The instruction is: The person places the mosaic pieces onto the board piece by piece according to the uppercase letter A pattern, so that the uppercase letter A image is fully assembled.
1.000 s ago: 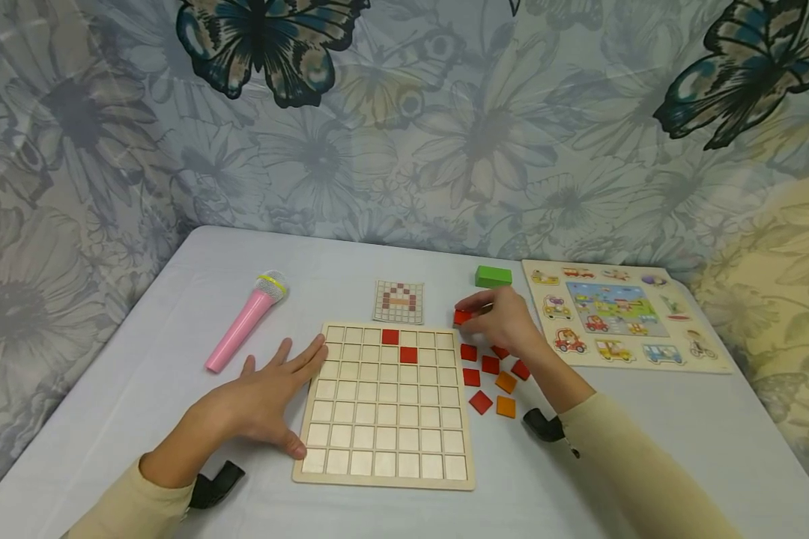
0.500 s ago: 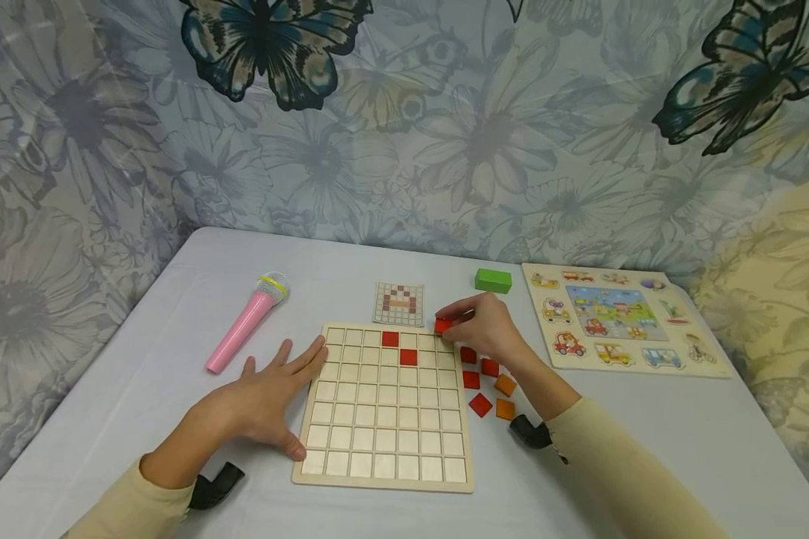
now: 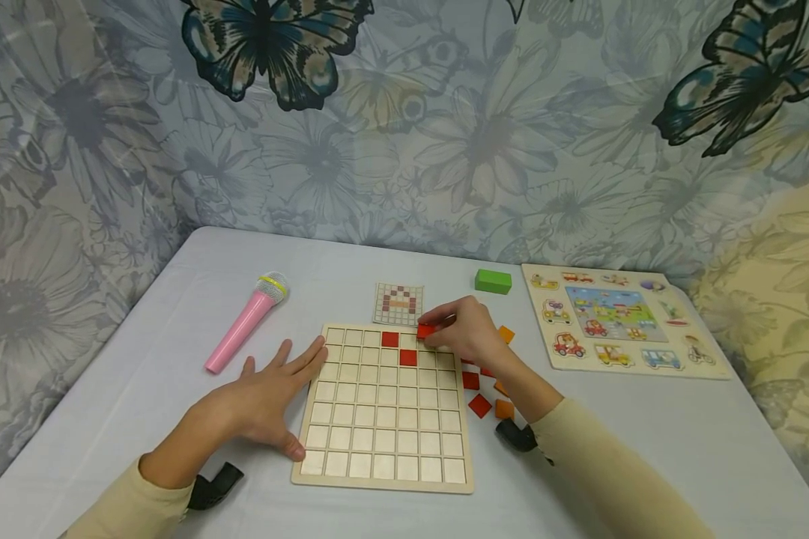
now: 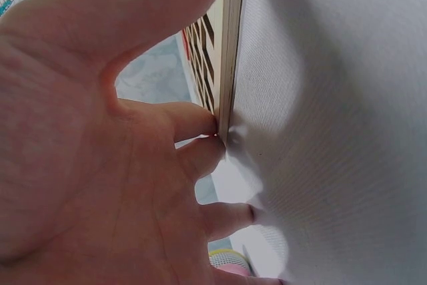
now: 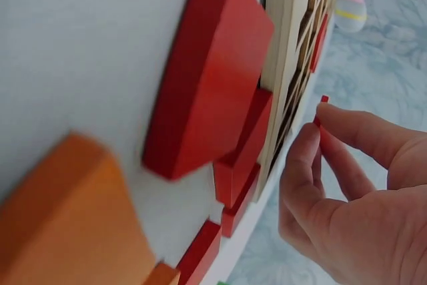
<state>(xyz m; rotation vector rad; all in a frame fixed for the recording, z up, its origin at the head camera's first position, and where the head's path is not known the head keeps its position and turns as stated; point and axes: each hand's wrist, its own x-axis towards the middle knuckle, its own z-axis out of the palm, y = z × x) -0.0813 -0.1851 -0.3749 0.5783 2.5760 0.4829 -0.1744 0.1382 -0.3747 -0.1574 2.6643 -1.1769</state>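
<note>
Thumb and fingers of my right hand (image 3: 470,331) pinch a small red square tile (image 3: 425,330) over the far edge of a wooden grid board (image 3: 383,486). In the right wrist view this tile shows nearly edge-on between the fingertips. Two red tiles, one in the top row (image 3: 390,340) and one in the second row (image 3: 408,358), sit in cells of the board. My left hand (image 3: 263,400) lies spread along the board's left edge, thumb and fingertips at its rim. From the left wrist view, its palm (image 4: 113,171) faces the board's side.
Loose red tiles (image 3: 480,406) and orange tiles (image 3: 504,409) lie right of the board, partly behind my right hand. A small pattern card (image 3: 398,302) lies beyond the board. Around them are a pink toy microphone (image 3: 241,331), a green block (image 3: 493,281) and a picture puzzle (image 3: 616,311).
My right hand has carried the red tile leftward from beside the board to over its top edge. An orange tile now shows behind that hand. The left hand has stayed in place.
</note>
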